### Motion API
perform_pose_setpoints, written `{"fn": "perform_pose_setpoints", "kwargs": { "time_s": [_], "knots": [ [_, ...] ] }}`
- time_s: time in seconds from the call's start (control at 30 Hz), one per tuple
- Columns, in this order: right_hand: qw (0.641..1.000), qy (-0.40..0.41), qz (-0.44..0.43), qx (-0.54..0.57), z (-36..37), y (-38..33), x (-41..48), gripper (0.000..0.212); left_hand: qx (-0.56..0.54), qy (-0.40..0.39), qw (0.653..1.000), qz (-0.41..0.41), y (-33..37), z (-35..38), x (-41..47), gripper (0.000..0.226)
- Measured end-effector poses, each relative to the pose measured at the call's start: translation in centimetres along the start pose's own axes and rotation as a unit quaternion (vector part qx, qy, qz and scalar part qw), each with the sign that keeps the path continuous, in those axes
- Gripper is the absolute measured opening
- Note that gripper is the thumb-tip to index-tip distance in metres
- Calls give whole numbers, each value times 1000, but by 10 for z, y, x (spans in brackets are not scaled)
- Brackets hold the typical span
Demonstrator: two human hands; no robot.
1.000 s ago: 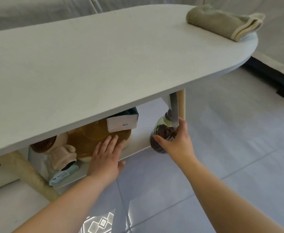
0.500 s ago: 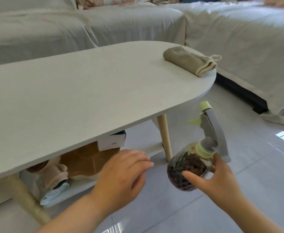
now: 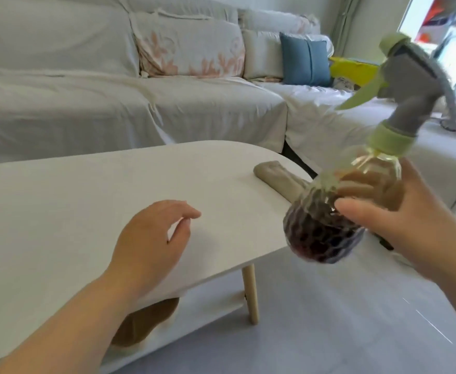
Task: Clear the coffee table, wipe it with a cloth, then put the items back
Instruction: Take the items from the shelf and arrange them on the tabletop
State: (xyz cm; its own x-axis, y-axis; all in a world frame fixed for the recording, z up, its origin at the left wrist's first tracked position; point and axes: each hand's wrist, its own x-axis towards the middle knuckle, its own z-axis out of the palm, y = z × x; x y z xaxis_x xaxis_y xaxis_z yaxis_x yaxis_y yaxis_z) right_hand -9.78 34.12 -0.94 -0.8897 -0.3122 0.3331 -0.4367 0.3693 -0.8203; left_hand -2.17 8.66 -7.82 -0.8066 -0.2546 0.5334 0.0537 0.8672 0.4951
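The left hand (image 3: 151, 238) is over the white coffee table (image 3: 59, 211). Its fingers are bent a little and loose, and it holds nothing. Whether it touches the top is hard to tell. Below this hand, a brown thing (image 3: 143, 325) lies on the table's low shelf (image 3: 208, 309). Right of the hand and further from the person, a folded tan cloth (image 3: 275, 176) lies at the round end of the table. The right hand (image 3: 410, 220) is just right of the cloth, off the table's edge. Its fingers and thumb wrap around the round body of a spray bottle (image 3: 321, 238). The bottle tilts, with its grey and green top above the hand. A grey sofa (image 3: 86, 109) stands behind both hands.
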Motion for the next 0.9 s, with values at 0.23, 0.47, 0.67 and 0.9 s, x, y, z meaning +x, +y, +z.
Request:
{"fn": "perform_pose_setpoints", "kwargs": {
  "time_s": [0.23,0.47,0.67,0.9],
  "knots": [
    [998,55,11,33,65,4,107,67,74,-79,991,-81,-56,-7,36,27],
    [996,83,20,32,124,15,177,82,58,-106,991,-63,-85,6,36,35],
    [996,85,38,-9,150,29,221,74,80,-104,991,-4,-96,17,37,36],
    [994,76,67,-33,152,39,248,75,63,-92,994,6,-102,21,37,36]
  ]
}}
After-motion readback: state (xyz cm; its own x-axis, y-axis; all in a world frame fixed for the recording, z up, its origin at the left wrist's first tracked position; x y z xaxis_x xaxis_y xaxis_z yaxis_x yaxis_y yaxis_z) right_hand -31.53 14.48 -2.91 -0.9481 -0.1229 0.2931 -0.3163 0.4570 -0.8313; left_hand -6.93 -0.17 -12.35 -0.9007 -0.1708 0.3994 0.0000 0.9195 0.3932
